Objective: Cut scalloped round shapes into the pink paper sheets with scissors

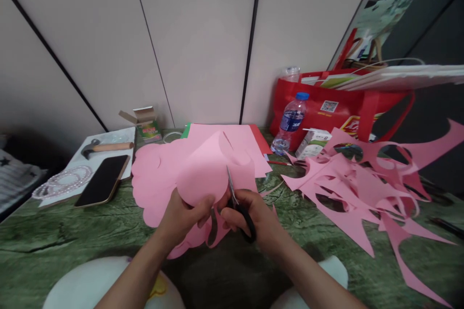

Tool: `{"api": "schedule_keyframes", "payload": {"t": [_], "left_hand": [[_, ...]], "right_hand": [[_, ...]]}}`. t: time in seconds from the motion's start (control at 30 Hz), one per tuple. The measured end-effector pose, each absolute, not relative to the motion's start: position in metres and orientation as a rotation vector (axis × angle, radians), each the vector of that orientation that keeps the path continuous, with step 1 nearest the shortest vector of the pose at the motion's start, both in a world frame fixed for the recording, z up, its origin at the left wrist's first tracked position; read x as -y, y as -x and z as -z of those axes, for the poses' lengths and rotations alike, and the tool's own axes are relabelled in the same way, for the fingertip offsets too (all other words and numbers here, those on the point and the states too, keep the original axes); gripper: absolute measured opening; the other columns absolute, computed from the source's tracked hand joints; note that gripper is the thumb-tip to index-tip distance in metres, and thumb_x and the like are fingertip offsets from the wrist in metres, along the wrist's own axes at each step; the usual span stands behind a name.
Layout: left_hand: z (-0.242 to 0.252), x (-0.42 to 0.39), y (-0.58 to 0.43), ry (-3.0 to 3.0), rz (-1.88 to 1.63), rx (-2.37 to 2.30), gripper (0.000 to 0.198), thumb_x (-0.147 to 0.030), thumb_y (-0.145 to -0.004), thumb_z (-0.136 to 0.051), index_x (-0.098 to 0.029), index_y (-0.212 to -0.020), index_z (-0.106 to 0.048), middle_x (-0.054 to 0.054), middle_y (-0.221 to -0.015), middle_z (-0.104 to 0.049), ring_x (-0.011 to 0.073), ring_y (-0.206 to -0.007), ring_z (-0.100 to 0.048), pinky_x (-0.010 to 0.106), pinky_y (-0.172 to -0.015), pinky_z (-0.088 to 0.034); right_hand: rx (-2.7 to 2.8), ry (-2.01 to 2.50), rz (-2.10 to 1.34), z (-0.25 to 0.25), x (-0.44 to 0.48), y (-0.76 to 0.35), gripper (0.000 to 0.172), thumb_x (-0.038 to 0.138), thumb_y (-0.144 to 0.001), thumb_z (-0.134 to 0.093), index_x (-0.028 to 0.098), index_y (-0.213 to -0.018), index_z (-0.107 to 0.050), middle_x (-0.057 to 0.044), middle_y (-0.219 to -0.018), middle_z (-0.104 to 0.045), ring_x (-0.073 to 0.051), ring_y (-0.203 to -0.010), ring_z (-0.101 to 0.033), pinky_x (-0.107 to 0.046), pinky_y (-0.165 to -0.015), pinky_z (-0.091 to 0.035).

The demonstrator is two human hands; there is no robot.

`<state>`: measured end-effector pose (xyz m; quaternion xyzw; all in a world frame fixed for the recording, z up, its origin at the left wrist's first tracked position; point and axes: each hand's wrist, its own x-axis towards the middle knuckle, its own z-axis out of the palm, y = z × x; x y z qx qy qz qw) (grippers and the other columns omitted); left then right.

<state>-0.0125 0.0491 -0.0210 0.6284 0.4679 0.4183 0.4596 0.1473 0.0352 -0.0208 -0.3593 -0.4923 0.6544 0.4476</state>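
Observation:
My left hand (pixel 190 215) pinches a sheet of pink paper (pixel 203 174) along its lower edge, thumb on top. The sheet has a curved, partly cut outline, and a cut strip hangs below it. My right hand (pixel 250 212) grips a pair of scissors (pixel 246 224) with black handles. Their blades point up and away from me, against the right side of the sheet. Behind and under the held sheet lie several pink paper cutouts with scalloped edges (pixel 147 169). A stack of pink, red and green paper (pixel 239 133) lies farther back.
Pink paper scraps (pixel 348 183) pile up on the right. Behind them stand a water bottle (pixel 290 123), a small white box (pixel 313 142) and a red bag (pixel 333 96). On the left are a phone (pixel 103 181), a hammer (pixel 108 147), beads (pixel 65 181) and an opened small box (pixel 148 125).

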Motion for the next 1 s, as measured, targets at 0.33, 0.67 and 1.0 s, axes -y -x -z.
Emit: {"api": "schedule_keyframes", "payload": {"t": [0.33,0.67,1.0], "left_hand": [[0.022,-0.051,0.014,-1.539,-1.026,-1.135,0.037,-0.032,-0.077,-0.056,-0.016,-0.045,-0.044,-0.005,-0.035,-0.041,0.006,-0.034,-0.035,0.022,-0.039,-0.027],[0.024,-0.05,0.014,-1.439,-1.1,-1.005,0.032,-0.029,-0.078,-0.057,-0.016,-0.052,-0.046,-0.007,-0.036,-0.038,0.0051,-0.035,-0.032,0.022,-0.038,-0.023],[0.02,-0.051,0.01,-1.354,-1.16,-0.933,0.031,-0.029,-0.082,-0.055,-0.014,-0.056,-0.055,-0.002,-0.043,-0.051,0.0086,-0.041,-0.045,0.024,-0.045,-0.037]], "right_hand": [[1.261,0.866,-1.6,0.022,-0.035,-0.148,0.03,0.039,-0.064,-0.071,0.016,-0.066,-0.053,0.008,-0.045,-0.044,-0.006,-0.042,-0.036,-0.021,-0.043,-0.025],[1.247,0.857,-1.617,0.03,-0.036,-0.147,0.026,0.034,-0.065,-0.072,0.015,-0.068,-0.055,0.009,-0.042,-0.042,-0.006,-0.039,-0.038,-0.02,-0.041,-0.027],[1.302,0.884,-1.595,0.026,-0.034,-0.147,0.024,0.036,-0.069,-0.067,0.015,-0.066,-0.054,0.007,-0.043,-0.046,-0.007,-0.04,-0.041,-0.02,-0.042,-0.027]]}}
